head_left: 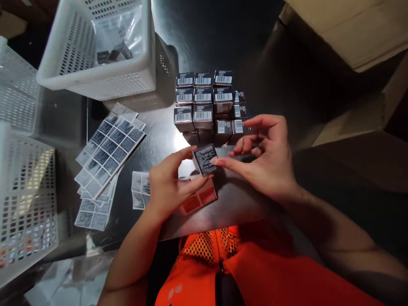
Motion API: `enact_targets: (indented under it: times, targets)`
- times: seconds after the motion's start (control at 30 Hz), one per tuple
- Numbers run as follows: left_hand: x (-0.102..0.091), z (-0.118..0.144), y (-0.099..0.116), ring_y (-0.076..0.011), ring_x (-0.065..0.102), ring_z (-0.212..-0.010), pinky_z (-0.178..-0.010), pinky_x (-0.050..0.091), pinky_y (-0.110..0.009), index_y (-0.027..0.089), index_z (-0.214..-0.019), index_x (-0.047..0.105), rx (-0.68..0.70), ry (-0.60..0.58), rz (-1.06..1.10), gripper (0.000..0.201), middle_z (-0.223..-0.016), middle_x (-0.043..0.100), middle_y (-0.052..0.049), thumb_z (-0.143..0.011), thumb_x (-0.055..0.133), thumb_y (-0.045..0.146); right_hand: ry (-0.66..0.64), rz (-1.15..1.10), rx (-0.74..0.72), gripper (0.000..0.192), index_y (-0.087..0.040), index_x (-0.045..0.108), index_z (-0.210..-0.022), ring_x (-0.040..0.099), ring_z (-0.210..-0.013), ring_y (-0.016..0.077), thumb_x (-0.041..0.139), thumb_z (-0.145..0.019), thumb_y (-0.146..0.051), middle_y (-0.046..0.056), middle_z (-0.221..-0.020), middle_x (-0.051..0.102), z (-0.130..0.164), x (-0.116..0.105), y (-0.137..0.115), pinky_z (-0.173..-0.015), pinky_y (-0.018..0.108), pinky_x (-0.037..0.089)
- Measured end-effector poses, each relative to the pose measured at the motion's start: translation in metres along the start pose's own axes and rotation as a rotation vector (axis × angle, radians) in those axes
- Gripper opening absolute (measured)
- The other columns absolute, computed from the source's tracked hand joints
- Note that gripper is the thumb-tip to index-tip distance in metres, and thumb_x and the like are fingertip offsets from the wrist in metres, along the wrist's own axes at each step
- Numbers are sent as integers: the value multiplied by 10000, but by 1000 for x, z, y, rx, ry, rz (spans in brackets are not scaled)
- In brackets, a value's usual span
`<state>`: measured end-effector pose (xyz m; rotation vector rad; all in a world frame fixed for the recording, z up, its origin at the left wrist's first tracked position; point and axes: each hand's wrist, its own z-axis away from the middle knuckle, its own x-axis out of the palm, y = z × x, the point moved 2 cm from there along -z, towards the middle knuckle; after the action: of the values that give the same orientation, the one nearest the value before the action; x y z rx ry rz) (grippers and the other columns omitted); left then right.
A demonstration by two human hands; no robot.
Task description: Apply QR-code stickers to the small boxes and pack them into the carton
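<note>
My left hand (174, 180) is closed on a small box (205, 160), gripping it by its sides between thumb and fingers. A dark label with fine white print covers the box's upward face. My right hand (263, 155) has its thumb against that label, while its fingers are spread apart and hold nothing. Beyond the hands stand rows of small dark boxes (203, 114) with barcode labels on top, some stacked higher than others. Under my left hand lies a sheet with red squares (207, 193), partly hidden, and a piece of label sheet (140, 190).
Several sheets of dark labels (110, 146) overlap on the metal table (242, 212) at left. A white basket (117, 80) behind them holds plastic bags and a few boxes. More white baskets (28, 204) line the left edge. Cardboard boxes (360, 29) stand at right.
</note>
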<state>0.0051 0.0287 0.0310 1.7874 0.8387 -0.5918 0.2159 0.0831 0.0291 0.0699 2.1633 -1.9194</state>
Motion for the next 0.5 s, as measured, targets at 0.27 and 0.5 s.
enact_targets:
  times: [0.27,0.5]
  targets:
    - [-13,-6,-21,-133,656,-719,-515,411,-204,214,-1169,722,-312,163,196,601,-895,727,-15,-674,894,509,-654,-153,-103,448,-232,690,-1226,746,-831,137,862,-813,-264,9,-985,757,13,28,7,-723,231,625]
    - [-6,-8,-21,-46,429,-443,-451,348,-232,254,-1180,701,-462,50,201,583,-937,715,25,-695,859,534,-379,86,-614,189,-153,774,-1087,760,-852,113,757,-902,-120,42,-951,810,21,27,0,-809,177,602]
